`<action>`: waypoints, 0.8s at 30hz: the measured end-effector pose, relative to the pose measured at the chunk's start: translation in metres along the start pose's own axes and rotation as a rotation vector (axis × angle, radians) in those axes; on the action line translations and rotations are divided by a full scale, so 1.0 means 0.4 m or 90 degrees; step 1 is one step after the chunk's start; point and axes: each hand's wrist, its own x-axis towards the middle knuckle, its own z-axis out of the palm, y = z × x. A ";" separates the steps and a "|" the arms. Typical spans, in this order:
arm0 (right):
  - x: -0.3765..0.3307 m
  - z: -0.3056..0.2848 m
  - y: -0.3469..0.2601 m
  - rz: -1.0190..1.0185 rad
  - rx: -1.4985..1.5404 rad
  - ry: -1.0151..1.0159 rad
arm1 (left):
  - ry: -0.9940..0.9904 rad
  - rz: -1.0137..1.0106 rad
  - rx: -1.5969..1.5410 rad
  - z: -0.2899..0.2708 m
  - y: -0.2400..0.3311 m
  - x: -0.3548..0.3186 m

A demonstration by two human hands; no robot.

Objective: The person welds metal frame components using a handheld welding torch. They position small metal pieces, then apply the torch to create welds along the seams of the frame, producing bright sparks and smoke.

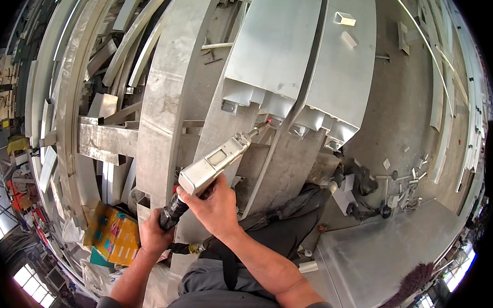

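A silver handheld laser welding gun [206, 168] points away from me, its narrow nozzle ending close to the lower end of a long silver metal profile [275, 38]. A small red light spot shows at the nozzle's tip. My right hand [216, 208] is closed round the underside of the gun's body. Behind it, my left hand [156, 233] wraps round the black rear handle [172, 212]. Beside the first profile lies a second silver profile [343, 64]; both have stepped, open ends facing me. Whether the nozzle touches the metal I cannot tell.
Wide metal beams [169, 94] run under and left of the profiles, with stacked offcuts [101, 104] further left. A yellow box [114, 233] stands near my left forearm. Small metal scraps [403, 190] litter the floor at right, by a flat metal sheet [380, 256].
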 end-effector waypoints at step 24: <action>-0.026 -0.007 0.001 0.005 -0.024 -0.011 | 0.000 -0.049 -0.011 0.009 0.014 -0.012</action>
